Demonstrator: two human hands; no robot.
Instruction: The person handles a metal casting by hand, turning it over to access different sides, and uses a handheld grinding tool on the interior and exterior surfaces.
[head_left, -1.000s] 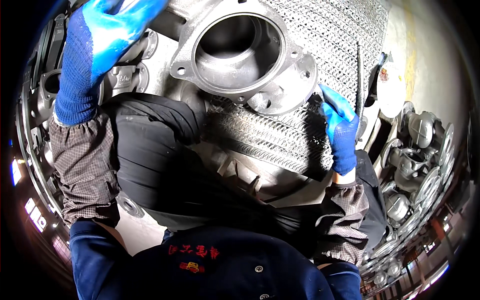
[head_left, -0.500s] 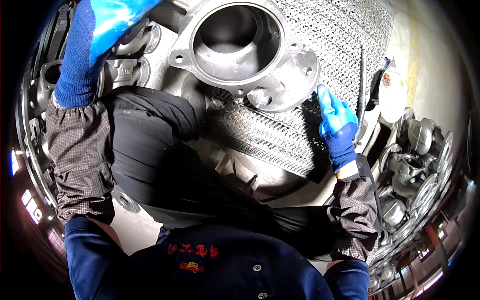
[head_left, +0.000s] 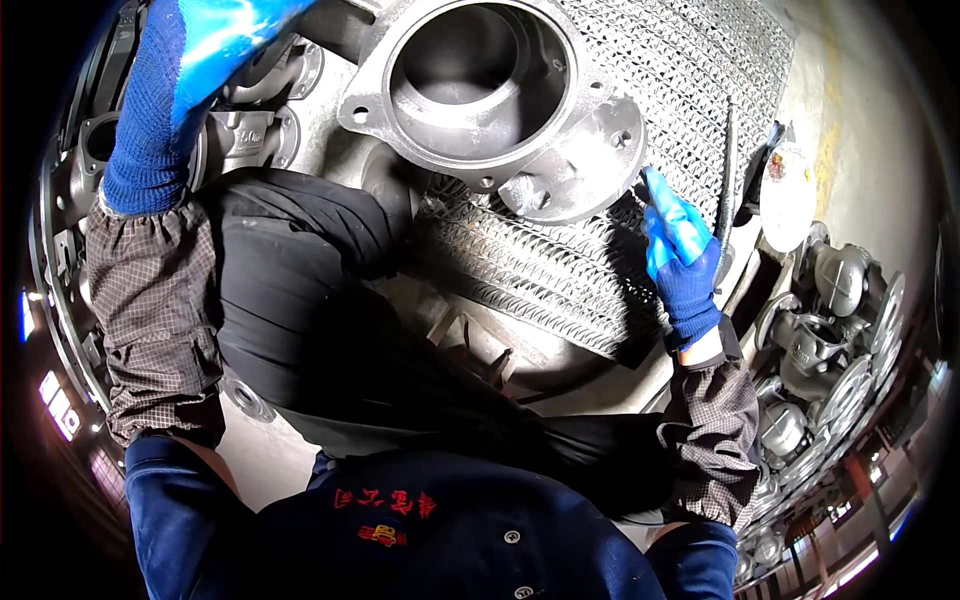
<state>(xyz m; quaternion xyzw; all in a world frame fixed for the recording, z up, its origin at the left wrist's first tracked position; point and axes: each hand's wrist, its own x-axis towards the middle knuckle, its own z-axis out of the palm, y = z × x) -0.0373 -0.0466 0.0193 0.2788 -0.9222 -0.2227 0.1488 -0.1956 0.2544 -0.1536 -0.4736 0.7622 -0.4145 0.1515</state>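
A large grey metal valve body casting (head_left: 590, 180) with a round open bore and drilled flanges lies on a ridged metal surface (head_left: 520, 275). My right hand (head_left: 683, 235), in a blue coated glove, is just right of its lower flange. The fingers point up and left, apart, with the forefinger close to the flange rim; whether it touches I cannot tell. Nothing shows in this hand. My left hand (head_left: 235, 45), gloved the same way, reaches past the upper left of the casting. Its fingers are cut off by the top edge, so what they hold is hidden.
Smaller grey castings (head_left: 240, 140) stand at the left beside my knee. More flanged castings (head_left: 820, 345) are piled at the right. A white oval piece (head_left: 788, 198) and a dark rod (head_left: 728, 165) lie right of the ridged surface. A ring-shaped part (head_left: 247, 398) sits at lower left.
My right hand has shifted slightly right and down, and its fingers have turned and spread a little. My left hand has moved slightly left. The casting stays about where it was.
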